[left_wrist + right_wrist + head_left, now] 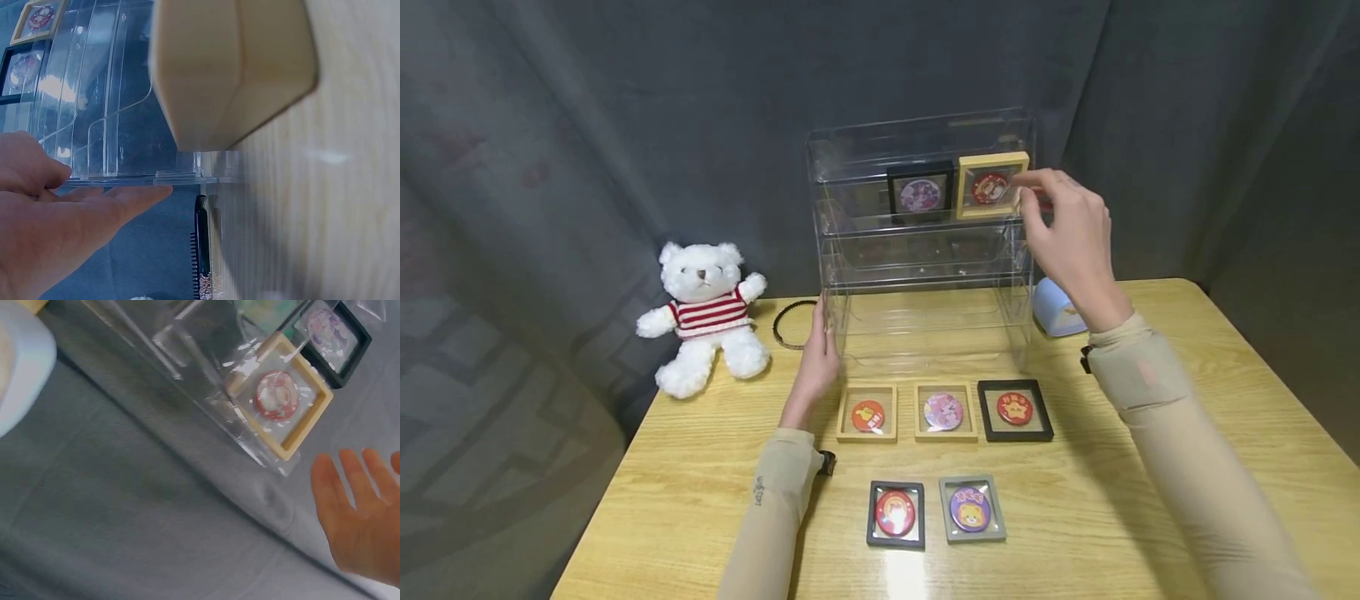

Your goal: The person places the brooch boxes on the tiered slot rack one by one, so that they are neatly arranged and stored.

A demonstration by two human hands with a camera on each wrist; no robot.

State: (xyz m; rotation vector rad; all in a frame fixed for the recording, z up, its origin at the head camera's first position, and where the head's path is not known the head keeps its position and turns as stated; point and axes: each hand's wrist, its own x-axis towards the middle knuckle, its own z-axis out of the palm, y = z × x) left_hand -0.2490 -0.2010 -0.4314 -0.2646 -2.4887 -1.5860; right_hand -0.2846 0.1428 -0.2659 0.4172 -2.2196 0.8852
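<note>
Left hand (817, 357), fingers straight, touches the clear rack (925, 286) at eight o'clock; right hand (1071, 232), fingers parted, holding nothing, is beside the tan-framed badge (989, 188) standing in the rack at two o'clock.

White glare marks the table (662, 500); the curtain (700, 100) is dim. The left wrist view blurs the nearest frame (231, 69).
</note>
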